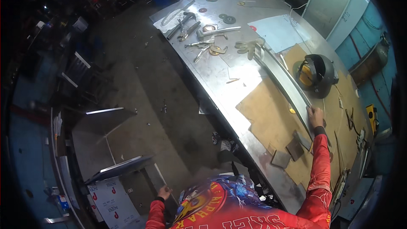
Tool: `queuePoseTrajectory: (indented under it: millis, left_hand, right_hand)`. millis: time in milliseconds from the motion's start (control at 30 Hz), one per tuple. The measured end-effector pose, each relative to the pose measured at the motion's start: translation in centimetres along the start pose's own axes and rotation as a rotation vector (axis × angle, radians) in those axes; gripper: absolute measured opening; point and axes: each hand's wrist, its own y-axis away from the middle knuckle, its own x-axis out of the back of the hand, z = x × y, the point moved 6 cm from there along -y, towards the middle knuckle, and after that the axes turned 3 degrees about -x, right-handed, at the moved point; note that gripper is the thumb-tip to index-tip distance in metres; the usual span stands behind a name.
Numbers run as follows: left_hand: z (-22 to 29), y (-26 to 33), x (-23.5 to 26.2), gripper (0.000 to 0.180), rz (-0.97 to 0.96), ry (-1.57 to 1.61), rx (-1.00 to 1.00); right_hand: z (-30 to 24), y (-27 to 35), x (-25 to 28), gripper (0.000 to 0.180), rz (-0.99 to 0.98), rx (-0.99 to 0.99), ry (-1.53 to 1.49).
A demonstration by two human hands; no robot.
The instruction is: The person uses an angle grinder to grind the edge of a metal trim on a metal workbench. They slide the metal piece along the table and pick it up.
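My right hand [314, 116] is closed round the near end of a long, narrow metal strip [285, 84], which lies slantwise over the workbench. At the strip's far end rests a grey work glove [247, 48]. Beside the strip, on its right, is a black welding helmet [325, 78]. Down at the left, my left hand [164, 192] is low beside the bright edge of a metal piece [158, 174]. Its fingers are small and dim here, so I cannot make out whether they grip that edge.
Brown cardboard [265, 110] covers part of the metal workbench [212, 65]. Locking pliers [202, 44], a hammer [182, 24] and grinding discs [229, 19] lie toward its far end. Small dark blocks [294, 149] sit near me. Metal panels [89, 142] stand at the left.
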Motion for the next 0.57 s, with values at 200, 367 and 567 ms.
queuePoseTrajectory:
  millis: [200, 367, 567]
  left_hand:
    - [0.5, 1.5, -0.7, 0.058, 0.018, 0.087, 0.065]
    - [4.9, -1.1, 0.2, 0.055, 0.108, 0.017, 0.07]
    - [8.5, -2.7, 3.5, 0.058, 0.131, 0.102, 0.044]
  right_hand:
    - [1.8, -4.2, -1.9, 0.025, -0.035, -0.053, 0.044]
    - [9.1, -5.6, -4.2, 0.063, 0.165, 0.047, 0.197]
    - [14.5, -11.0, -11.2, 0.08, -0.35, -0.102, 0.018]
